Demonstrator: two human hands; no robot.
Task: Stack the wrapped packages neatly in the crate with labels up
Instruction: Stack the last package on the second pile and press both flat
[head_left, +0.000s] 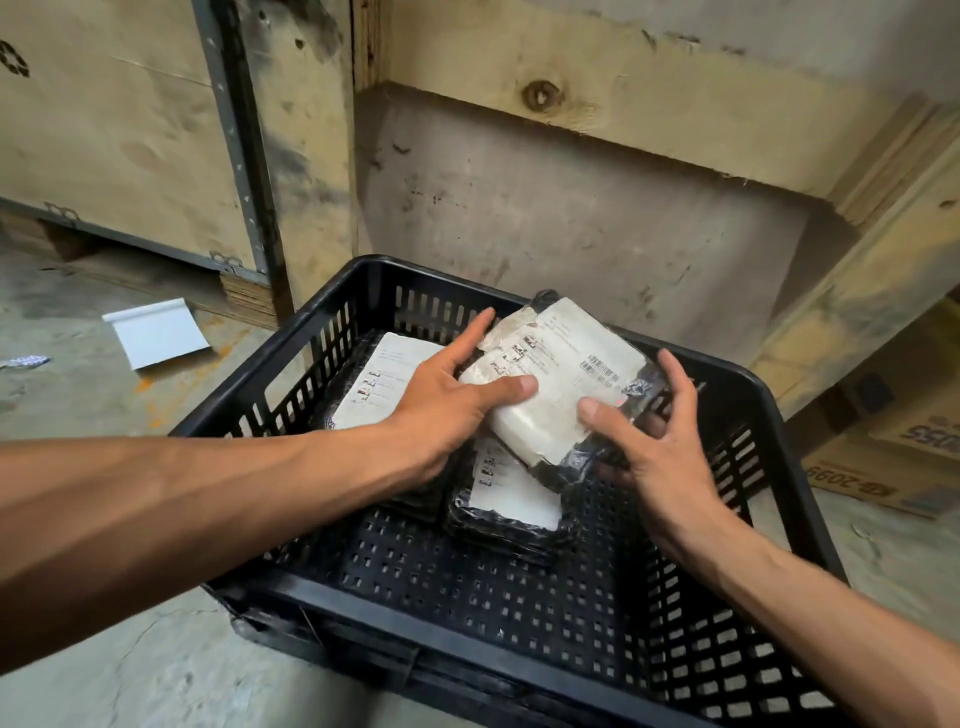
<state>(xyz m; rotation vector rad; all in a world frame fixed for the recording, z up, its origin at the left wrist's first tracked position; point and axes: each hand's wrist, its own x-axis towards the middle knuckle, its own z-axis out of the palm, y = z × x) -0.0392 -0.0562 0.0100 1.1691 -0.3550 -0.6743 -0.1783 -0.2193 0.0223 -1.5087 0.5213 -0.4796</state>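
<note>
In the head view, both hands hold one wrapped package (558, 379) tilted above the black slotted crate (332, 322), its white label with a barcode facing up. The left hand (447, 405) lies along the near-left edge, fingers spread and fairly straight, thumb pressed on the label; the right hand (654, 441) cups the right end, thumb on top and fingers curled round the black wrap. Two more labelled packages already lie in the crate: one at the back left (384, 384), one lower in the middle (511, 493), partly under the held one. The step looks like setting this package down; doing it well means levelling it, squaring its edges to a neighbour and keeping the label uppermost. Whether it already rests on the middle package is hard to tell.
</note>
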